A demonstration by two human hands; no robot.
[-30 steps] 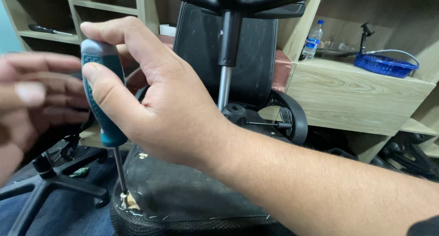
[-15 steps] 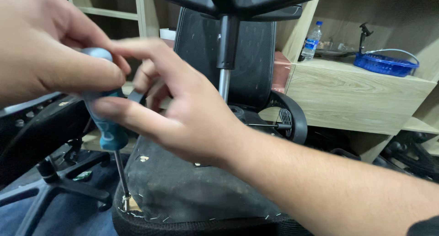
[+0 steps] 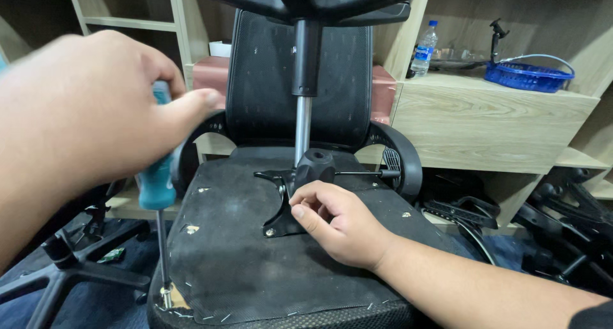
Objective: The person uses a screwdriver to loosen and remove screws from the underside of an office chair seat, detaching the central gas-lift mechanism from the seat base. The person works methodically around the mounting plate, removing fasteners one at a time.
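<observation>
The upturned office chair (image 3: 287, 74) fills the middle of the view. Its seat underside (image 3: 255, 265) faces up, covered in black fabric fixed along the near edge by staples. The gas cylinder (image 3: 303, 112) stands upright from the black mechanism plate (image 3: 284, 220) at the seat centre, with the star base overhead at the top edge.

The left hand (image 3: 83, 118) is closed around the teal handle of the screwdriver (image 3: 158, 188). The shaft runs almost straight down, and its tip sits at the near-left corner of the seat underside, where the fabric is torn and pale material shows. The right hand (image 3: 335, 220) rests loosely curled on the seat underside, fingertips touching the mechanism plate; it grips nothing.

Risk: the tip stands close to the seat edge. Side load on the handle could cause the tip to slip off the corner, tear the fabric further or strike the floor. The right hand steadies only the centre, so the seat could rock.

A second star base (image 3: 57, 265) lies on the floor to the left.
</observation>
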